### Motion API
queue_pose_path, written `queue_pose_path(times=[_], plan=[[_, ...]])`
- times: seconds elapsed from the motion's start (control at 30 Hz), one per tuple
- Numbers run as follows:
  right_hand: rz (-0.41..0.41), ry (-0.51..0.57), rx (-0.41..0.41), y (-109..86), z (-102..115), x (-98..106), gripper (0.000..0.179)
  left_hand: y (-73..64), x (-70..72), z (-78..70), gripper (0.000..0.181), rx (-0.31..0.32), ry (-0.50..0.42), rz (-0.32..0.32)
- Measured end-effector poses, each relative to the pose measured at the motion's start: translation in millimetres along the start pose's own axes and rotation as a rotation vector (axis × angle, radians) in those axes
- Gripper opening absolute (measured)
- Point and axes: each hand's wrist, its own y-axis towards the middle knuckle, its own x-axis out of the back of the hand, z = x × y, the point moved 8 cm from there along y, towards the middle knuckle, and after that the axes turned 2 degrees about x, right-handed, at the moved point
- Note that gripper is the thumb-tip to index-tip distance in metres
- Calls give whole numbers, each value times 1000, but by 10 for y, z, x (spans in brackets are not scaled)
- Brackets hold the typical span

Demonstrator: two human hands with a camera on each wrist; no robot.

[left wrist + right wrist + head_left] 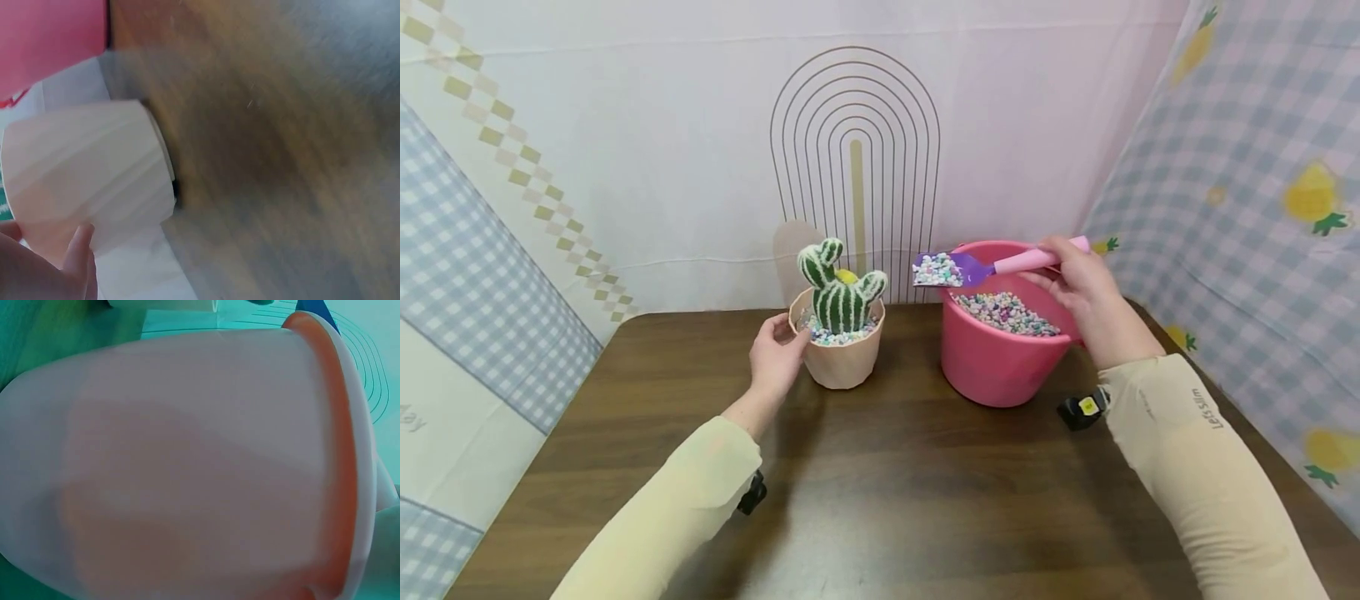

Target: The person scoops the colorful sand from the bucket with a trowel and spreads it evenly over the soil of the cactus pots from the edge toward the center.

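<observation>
My left hand (775, 360) (47, 269) holds the left side of a beige faceted flowerpot (844, 365) (87, 169), thumb against its outer wall. In the pot stands a green-and-white plush-looking cactus (838, 308) with a yellow bloom, small pastel pebbles (842, 337) around its base. My right hand (1084, 283) grips the pink handle of a small garden trowel (976, 271). Its purple blade (317, 310) points left over the rim of a pink bucket (1000, 371) (200, 456), loaded with pastel pebbles (936, 270). More multicoloured pebbles (1009, 313) lie inside the bucket.
Pot and bucket stand side by side near the back edge of a dark wooden table (880, 500). Behind them hangs a pale cloth (685, 167) with an arch print. A checked cloth with pineapples (1247, 250) hangs along the right.
</observation>
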Motion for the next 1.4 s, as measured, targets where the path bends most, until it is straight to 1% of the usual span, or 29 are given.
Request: queue_pose_path(times=[0.1, 0.23, 0.3, 0.43, 0.57, 0.63, 0.77, 0.87, 1.0, 1.13, 1.23, 1.3, 1.4], plan=[[14, -10, 11, 5, -7, -24, 16, -12, -45, 5, 47, 14, -26, 26], [28, -30, 9, 7, -34, -53, 17, 39, -60, 0, 43, 37, -32, 30], [23, -55, 6, 5, -57, -62, 19, 79, -47, 0, 41, 39, -28, 27], [26, -72, -4, 8, -109, -132, 23, 153, 6, 0, 40, 43, -30, 26], [24, -88, -25, 18, -177, -232, 20, 183, 67, -15, 40, 44, -19, 42], [13, -112, -34, 16, -202, -262, 20, 172, 78, -26, 40, 40, -8, 49], [5, -135, -38, 23, -224, -310, 20, 115, 64, -24, 43, 57, 4, 65], [2, -158, -29, 39, -228, -339, 22, 88, 47, -18, 43, 67, -15, 72], [-4, -218, -15, 60, -228, -370, 22, 83, 30, -24, 42, 53, -35, 60], [-1, -237, -10, 74, -239, -390, 21, 73, 22, -35, 41, 46, -20, 44], [-7, -281, -7, 79, -250, -408, 22, 62, 8, -46, 42, 42, -16, 39], [2, -333, -12, 90, -272, -439, 20, 57, -8, -47, 42, 43, -17, 39], [35, -388, -22, 98, -316, -506, 9, 50, -30, -41, 42, 46, -24, 39]])
